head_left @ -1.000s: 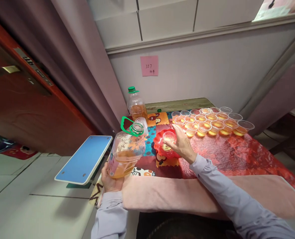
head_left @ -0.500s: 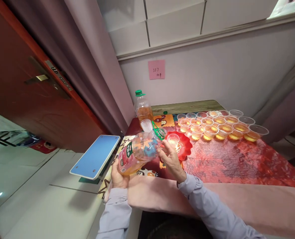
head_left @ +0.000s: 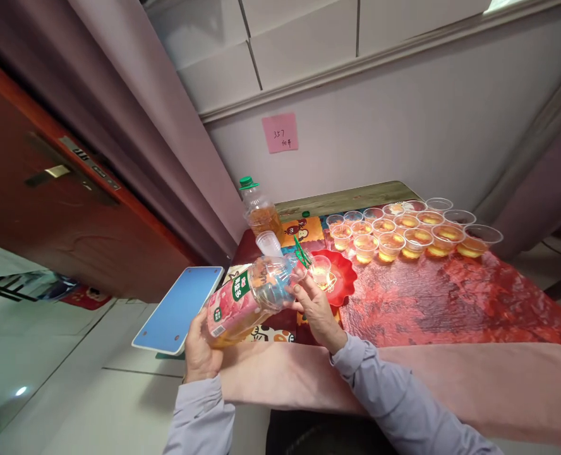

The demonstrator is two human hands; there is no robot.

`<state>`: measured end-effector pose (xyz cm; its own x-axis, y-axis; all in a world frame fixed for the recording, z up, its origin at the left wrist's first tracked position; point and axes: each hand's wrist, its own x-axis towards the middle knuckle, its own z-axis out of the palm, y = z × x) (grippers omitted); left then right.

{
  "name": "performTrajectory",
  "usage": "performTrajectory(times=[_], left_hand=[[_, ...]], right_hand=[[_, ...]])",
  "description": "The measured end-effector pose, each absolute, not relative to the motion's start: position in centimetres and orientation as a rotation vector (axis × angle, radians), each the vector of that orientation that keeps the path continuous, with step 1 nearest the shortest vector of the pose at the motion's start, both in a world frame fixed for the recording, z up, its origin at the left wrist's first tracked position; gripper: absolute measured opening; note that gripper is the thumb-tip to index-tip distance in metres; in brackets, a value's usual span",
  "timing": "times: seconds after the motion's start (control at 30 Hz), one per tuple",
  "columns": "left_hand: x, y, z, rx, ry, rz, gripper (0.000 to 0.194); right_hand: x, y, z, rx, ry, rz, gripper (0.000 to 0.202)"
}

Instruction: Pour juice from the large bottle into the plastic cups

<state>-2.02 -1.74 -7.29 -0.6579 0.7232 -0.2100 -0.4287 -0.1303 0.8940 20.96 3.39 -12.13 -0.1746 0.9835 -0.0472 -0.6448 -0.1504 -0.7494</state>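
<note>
Two-handed hold on the big bottle [head_left: 256,297]. Left grip [head_left: 203,351] is cupped around its base, palm under, fingers mostly out of sight behind it. Right grip [head_left: 319,309] is partly closed at the shoulder, thumb and fingers bent against the clear plastic just below the neck. Bottle is over the near left part of the desk [head_left: 427,306], tilted well over, base low at my left, neck up and to the right. Pink label faces me; amber liquid lies along the lower side. Green handle [head_left: 302,253] sticks up at the neck.

Mouth end is by the red scalloped dish [head_left: 349,285], which has a clear cup [head_left: 320,268] in it (can't tell if anything is running out, my fingers and the glare cover that bit).

Behind the bottle: some clear cups nested in a stack [head_left: 268,243], then a second bottle [head_left: 265,220], upright, green cap on, amber inside. A loose green cap [head_left: 306,214] sits near the back edge.

Right of the dish: close-packed rows of cups [head_left: 390,245], many with amber liquid. Pink cloth [head_left: 404,385] runs along the near edge.
</note>
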Motion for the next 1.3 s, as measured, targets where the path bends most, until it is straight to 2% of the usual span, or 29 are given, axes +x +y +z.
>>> performTrajectory(times=[0.33, 0.73, 1.0, 1.3], left_hand=[[-1.5, -2.0, -4.1, 0.355, 1.472, 1.766, 0.024], [0.2, -2.1, -2.7, 0.506, 1.449, 1.733, 0.044], [0.0, -1.9, -2.3, 0.585, 1.502, 1.716, 0.048], [0.2, -1.9, -1.6, 0.548, 1.603, 1.743, 0.037]], right_hand=[[21.4, 3.2, -12.4, -0.728, -0.732, 1.652, 0.075], [21.8, 3.8, -12.1, -0.702, -0.694, 1.678, 0.068], [21.8, 3.6, -12.1, -0.685, -0.72, 1.712, 0.069], [21.8, 3.2, -12.0, -0.652, -0.729, 1.72, 0.065]])
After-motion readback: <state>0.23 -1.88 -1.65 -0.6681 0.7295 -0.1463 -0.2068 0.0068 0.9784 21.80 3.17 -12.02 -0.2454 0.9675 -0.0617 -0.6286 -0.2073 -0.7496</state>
